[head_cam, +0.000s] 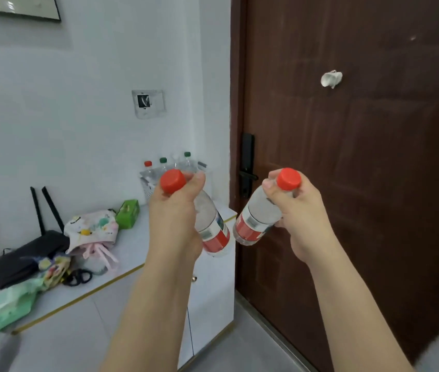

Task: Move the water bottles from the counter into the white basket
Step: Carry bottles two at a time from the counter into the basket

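Both forearms reach up from the bottom edge, nearest to us. Our left hand [175, 208] is wrapped round the neck of one bottle [214, 229], red cap [173, 181] tipped toward us, red-labelled body slanting down and to the right. Our right hand [297, 210] holds a second bottle [256, 220] the same way, by the neck just under its red cap [289, 179], body slanting down and to the left. Each grip is clenched on its bottle; the two bottle bases sit close together in the air, apparently not touching, over the right end of the surface [132, 237] and in front of the brown door [360, 157].

Progress, as judged: the white basket [148, 190] stands at the far right end of the surface against the wall, partly hidden behind the left hand. It already holds several bottles; we see one red cap [148, 163], two green caps and what looks like a clear or white one rising above its rim. So part of the transfer is done, and the pair in hand is on its way but not yet in.

Remaining: lower these two into the basket. We see no further bottles standing on the visible surface, only a router [25, 253], a patterned cloth item [92, 229], a green box [127, 213], scissors [78, 276] and a green packet [0, 310]. The left edge of the surface is out of view, so we cannot rule out more
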The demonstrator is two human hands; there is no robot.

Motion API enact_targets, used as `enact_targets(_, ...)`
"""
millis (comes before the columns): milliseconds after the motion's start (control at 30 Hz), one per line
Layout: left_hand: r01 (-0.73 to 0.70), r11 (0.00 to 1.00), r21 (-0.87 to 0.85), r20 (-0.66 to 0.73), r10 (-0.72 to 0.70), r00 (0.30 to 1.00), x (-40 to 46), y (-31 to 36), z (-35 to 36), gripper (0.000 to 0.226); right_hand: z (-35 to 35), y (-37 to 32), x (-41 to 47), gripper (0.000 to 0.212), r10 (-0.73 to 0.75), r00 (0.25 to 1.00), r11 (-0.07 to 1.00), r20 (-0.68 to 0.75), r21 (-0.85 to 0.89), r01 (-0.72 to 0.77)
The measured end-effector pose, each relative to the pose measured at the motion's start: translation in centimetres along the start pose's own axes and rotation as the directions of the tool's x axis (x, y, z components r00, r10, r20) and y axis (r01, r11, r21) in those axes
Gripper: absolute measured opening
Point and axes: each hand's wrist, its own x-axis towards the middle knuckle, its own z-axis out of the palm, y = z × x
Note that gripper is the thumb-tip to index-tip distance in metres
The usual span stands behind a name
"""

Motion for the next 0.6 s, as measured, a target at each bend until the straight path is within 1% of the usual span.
enact_targets(100,0.031,0.994,-0.105,-0.028,-0.034,0.999,6.1,-0.7,-0.3,0.017,3.8,2.1,5.2,0.024,-0.004,1.0,1.0,0.019,0.008,0.004)
enact_targets(167,0.011,0.991,-0.134,-0.037,-0.016,0.999,10.2,-1.2,-0.2,0.02,6.2,3.5,9.1,0.02,-0.019,0.999,0.999,0.043,0.034,0.018)
enact_targets(333,-0.073,0.997,-0.027,-0.074,0.071,0.995,20.3,-1.1,1.0,0.019,12.0,5.0,20.0,0.022,-0.073,0.992,0.991,0.106,0.123,0.06)
enact_targets(400,-0.109,0.994,0.024,-0.068,0.11,0.992,24.2,-0.8,1.3,0.019,14.6,5.2,24.3,0.021,-0.115,0.982,0.986,0.146,0.137,0.095)
enact_targets(500,-0.172,0.983,0.065,-0.06,0.176,0.983,29.5,-0.8,1.8,0.019,18.6,5.5,30.4,0.022,-0.149,0.963,0.987,0.226,0.094,0.13)
enact_targets(600,-0.173,0.982,0.075,-0.083,0.179,0.98,34.6,-1.5,2.1,0.018,21.9,6.7,35.5,0.022,-0.131,0.949,0.991,0.288,0.06,0.118)
